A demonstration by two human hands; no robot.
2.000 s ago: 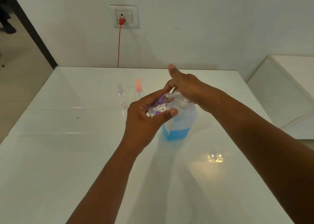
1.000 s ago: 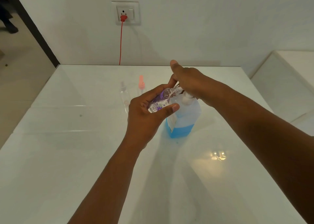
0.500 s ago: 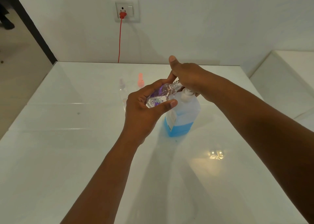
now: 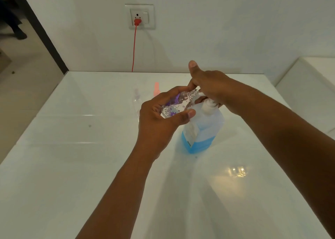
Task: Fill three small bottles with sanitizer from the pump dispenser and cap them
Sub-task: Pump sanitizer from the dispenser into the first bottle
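My left hand [image 4: 159, 122] grips a small clear bottle with purple flowers [image 4: 176, 105], tilted with its open threaded neck up at the dispenser's spout. My right hand [image 4: 208, 88] rests on top of the pump head of the dispenser [image 4: 203, 129], thumb raised; the fingers curl over the pump, which is mostly hidden. The dispenser is a translucent jug with blue sanitizer low in it. Two more small bottles stand behind my left hand: a clear one [image 4: 136, 100] and one with a pink top [image 4: 156, 89].
The white glossy table [image 4: 72, 166] runs to a wall at the back. A red cord [image 4: 134, 48] hangs from a wall socket [image 4: 139, 17] down behind the table. A white ledge [image 4: 311, 86] lies to the right, floor to the left.
Both hands stay at the dispenser. The small bottle's neck remains at the spout. The view has shifted slightly; the hands and bottle have barely moved.
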